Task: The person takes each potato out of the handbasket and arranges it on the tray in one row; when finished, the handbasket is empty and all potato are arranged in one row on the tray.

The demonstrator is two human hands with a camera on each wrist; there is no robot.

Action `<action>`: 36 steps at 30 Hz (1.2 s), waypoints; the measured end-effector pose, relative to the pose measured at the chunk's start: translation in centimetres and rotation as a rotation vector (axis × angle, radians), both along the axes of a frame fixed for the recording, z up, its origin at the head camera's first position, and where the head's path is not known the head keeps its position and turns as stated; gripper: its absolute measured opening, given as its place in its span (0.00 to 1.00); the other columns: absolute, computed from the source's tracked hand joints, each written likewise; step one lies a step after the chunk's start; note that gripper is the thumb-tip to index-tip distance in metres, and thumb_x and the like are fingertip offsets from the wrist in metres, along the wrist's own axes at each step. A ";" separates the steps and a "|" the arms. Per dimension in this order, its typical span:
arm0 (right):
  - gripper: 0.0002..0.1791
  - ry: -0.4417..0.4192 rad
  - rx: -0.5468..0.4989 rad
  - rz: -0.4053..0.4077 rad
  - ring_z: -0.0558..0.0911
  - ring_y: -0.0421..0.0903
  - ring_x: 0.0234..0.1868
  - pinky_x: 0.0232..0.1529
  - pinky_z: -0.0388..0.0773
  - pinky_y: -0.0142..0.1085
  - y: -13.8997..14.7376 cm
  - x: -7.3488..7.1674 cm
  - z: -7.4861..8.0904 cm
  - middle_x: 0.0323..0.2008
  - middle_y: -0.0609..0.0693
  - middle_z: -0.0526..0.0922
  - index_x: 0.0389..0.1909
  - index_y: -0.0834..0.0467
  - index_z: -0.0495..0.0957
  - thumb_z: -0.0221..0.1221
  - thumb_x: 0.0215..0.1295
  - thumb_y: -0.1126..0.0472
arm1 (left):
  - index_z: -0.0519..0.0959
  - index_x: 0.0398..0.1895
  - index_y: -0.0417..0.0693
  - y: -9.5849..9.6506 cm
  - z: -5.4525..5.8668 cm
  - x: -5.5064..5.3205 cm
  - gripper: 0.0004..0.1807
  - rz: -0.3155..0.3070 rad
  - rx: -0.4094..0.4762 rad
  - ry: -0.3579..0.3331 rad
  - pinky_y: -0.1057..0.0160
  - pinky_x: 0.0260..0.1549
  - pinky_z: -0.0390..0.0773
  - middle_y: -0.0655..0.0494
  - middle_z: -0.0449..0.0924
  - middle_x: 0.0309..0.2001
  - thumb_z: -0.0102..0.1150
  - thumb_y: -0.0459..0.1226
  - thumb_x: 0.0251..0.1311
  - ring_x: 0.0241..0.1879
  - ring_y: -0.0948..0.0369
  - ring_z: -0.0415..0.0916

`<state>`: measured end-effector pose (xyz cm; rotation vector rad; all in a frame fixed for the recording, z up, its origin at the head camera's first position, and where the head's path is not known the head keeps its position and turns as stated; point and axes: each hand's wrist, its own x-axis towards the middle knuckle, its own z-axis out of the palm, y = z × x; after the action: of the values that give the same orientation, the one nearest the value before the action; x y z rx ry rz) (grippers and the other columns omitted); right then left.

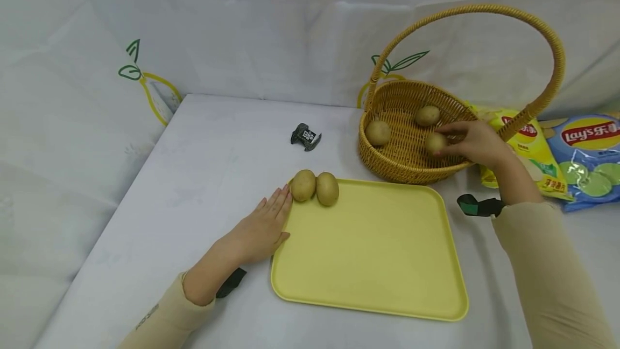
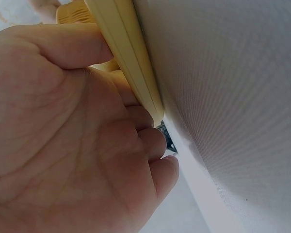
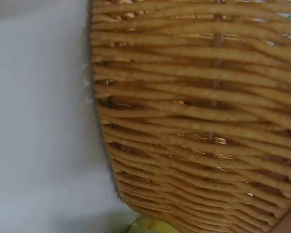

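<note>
The right hand (image 1: pixel 472 144) reaches over the basket's (image 1: pixel 399 170) near right rim, thumb and fingers pinching a potato (image 1: pixel 434 143) inside, presumably because its rounded surface needs opposed contact. The handle (image 1: pixel 484 9) stands upright, seemingly keeping the mouth accessible. The left hand (image 1: pixel 261 233) lies with fingers extended along the tray's (image 1: pixel 373 252) left edge, apparently steadying it. At the tray's far left corner, two touching potatoes, the outer (image 1: pixel 303 185) and the inner (image 1: pixel 327 188), lie side by side, long axes running roughly from near edge to far; similar rounded ends give neither a definite heading. The pinched potato's long axis is obscured by the hand. The tray's own runs left to right.
</note>
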<state>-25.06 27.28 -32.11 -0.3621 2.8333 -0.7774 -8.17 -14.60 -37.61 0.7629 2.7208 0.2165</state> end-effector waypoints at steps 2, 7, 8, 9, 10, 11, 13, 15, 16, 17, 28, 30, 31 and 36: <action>0.38 -0.002 -0.016 -0.017 0.73 0.58 0.53 0.41 0.69 0.33 -0.1 0.1 0.0 0.54 0.66 0.75 0.60 0.65 0.72 0.69 0.52 0.47 | 0.43 0.71 0.28 0.0 0.0 0.0 0.38 0.000 0.000 -0.001 0.47 0.67 0.46 0.35 0.35 0.73 0.45 0.42 0.70 0.72 0.45 0.33; 0.38 -0.002 -0.071 -0.062 0.74 0.57 0.52 0.35 0.70 0.24 -0.3 0.8 0.0 0.56 0.66 0.73 0.61 0.63 0.71 0.68 0.53 0.46 | 0.43 0.71 0.28 0.0 0.1 0.0 0.38 0.000 -0.001 -0.003 0.47 0.67 0.46 0.35 0.35 0.73 0.46 0.42 0.70 0.72 0.45 0.34; 0.38 0.006 -0.084 -0.067 0.75 0.54 0.51 0.33 0.69 0.22 -0.4 0.9 0.0 0.56 0.65 0.73 0.61 0.63 0.71 0.68 0.52 0.46 | 0.43 0.71 0.28 0.0 0.1 0.0 0.38 0.000 -0.001 -0.002 0.47 0.67 0.46 0.35 0.35 0.73 0.46 0.42 0.70 0.72 0.45 0.34; 0.38 0.015 -0.099 -0.068 0.75 0.49 0.49 0.32 0.69 0.21 -0.5 1.0 0.0 0.56 0.64 0.73 0.60 0.63 0.72 0.69 0.52 0.47 | 0.43 0.71 0.28 0.0 0.2 0.0 0.37 0.000 -0.001 0.000 0.47 0.67 0.46 0.35 0.35 0.73 0.46 0.42 0.70 0.72 0.45 0.34; 0.37 0.027 -0.113 -0.069 0.75 0.44 0.47 0.32 0.70 0.21 -0.6 1.2 0.0 0.56 0.64 0.72 0.60 0.64 0.72 0.69 0.52 0.48 | 0.44 0.71 0.28 0.0 0.2 0.0 0.37 0.000 0.005 0.001 0.46 0.67 0.47 0.35 0.35 0.73 0.46 0.41 0.70 0.72 0.45 0.34; 0.36 0.041 -0.128 -0.069 0.75 0.39 0.44 0.32 0.70 0.21 -0.7 1.3 -0.1 0.56 0.63 0.73 0.59 0.64 0.73 0.69 0.52 0.49 | 0.44 0.71 0.28 0.0 0.2 0.0 0.37 0.000 0.006 0.003 0.46 0.67 0.47 0.35 0.36 0.73 0.46 0.41 0.70 0.72 0.45 0.34; 0.35 0.065 -0.154 -0.069 0.73 0.32 0.40 0.31 0.70 0.21 -0.9 1.6 -0.1 0.55 0.62 0.73 0.58 0.64 0.74 0.70 0.52 0.50 | 0.44 0.71 0.28 0.0 0.3 0.1 0.37 0.000 0.008 0.004 0.46 0.67 0.47 0.35 0.36 0.73 0.46 0.41 0.70 0.72 0.45 0.34; 0.34 0.087 -0.176 -0.072 0.72 0.28 0.38 0.31 0.71 0.22 -1.2 1.8 -0.1 0.54 0.62 0.74 0.57 0.64 0.75 0.71 0.51 0.52 | 0.44 0.71 0.27 0.0 0.3 0.1 0.37 0.000 0.011 0.004 0.46 0.67 0.47 0.34 0.36 0.73 0.46 0.41 0.70 0.72 0.45 0.35; 0.33 0.100 -0.178 -0.074 0.71 0.28 0.38 0.31 0.70 0.22 -1.3 1.9 -0.2 0.54 0.62 0.74 0.57 0.63 0.76 0.71 0.51 0.52 | 0.44 0.71 0.27 0.0 0.2 0.1 0.37 0.000 0.013 0.005 0.46 0.67 0.47 0.34 0.36 0.73 0.46 0.41 0.70 0.72 0.45 0.35; 0.33 0.110 -0.182 -0.077 0.72 0.28 0.38 0.31 0.70 0.22 -1.5 2.0 -0.2 0.54 0.62 0.75 0.56 0.63 0.76 0.71 0.50 0.52 | 0.44 0.71 0.27 0.0 0.2 0.1 0.37 -0.001 0.012 0.004 0.46 0.67 0.47 0.34 0.36 0.73 0.46 0.41 0.70 0.72 0.45 0.35; 0.31 0.142 -0.295 -0.078 0.75 0.22 0.38 0.32 0.74 0.20 -3.1 2.9 -0.3 0.55 0.58 0.76 0.56 0.61 0.77 0.72 0.49 0.56 | 0.43 0.71 0.28 0.0 0.0 0.0 0.38 -0.001 0.002 0.001 0.47 0.67 0.47 0.35 0.35 0.73 0.46 0.42 0.70 0.72 0.46 0.34; 0.30 0.142 -0.334 -0.074 0.77 0.22 0.39 0.33 0.76 0.21 -3.4 3.1 -0.4 0.54 0.52 0.77 0.56 0.61 0.77 0.72 0.49 0.58 | 0.43 0.71 0.28 0.0 0.0 0.0 0.38 -0.004 0.000 0.004 0.47 0.67 0.47 0.35 0.35 0.73 0.46 0.42 0.70 0.72 0.46 0.34; 0.30 0.141 -0.357 -0.070 0.77 0.23 0.39 0.33 0.76 0.21 -3.5 3.1 -0.4 0.54 0.50 0.77 0.56 0.61 0.77 0.72 0.50 0.59 | 0.43 0.71 0.28 0.0 0.0 0.0 0.38 -0.006 0.000 0.006 0.47 0.67 0.47 0.35 0.35 0.73 0.46 0.42 0.70 0.72 0.46 0.34; 0.29 0.128 -0.466 -0.050 0.79 0.25 0.41 0.35 0.77 0.23 -4.2 3.6 -0.5 0.55 0.44 0.75 0.56 0.62 0.77 0.70 0.50 0.66 | 0.44 0.71 0.27 0.0 -0.1 0.0 0.38 -0.007 0.007 0.012 0.46 0.67 0.48 0.34 0.36 0.72 0.46 0.42 0.70 0.72 0.45 0.35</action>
<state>-21.47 23.12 -32.57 -0.4169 2.7572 -1.4784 -8.18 -14.61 -37.70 0.7781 2.7294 0.2214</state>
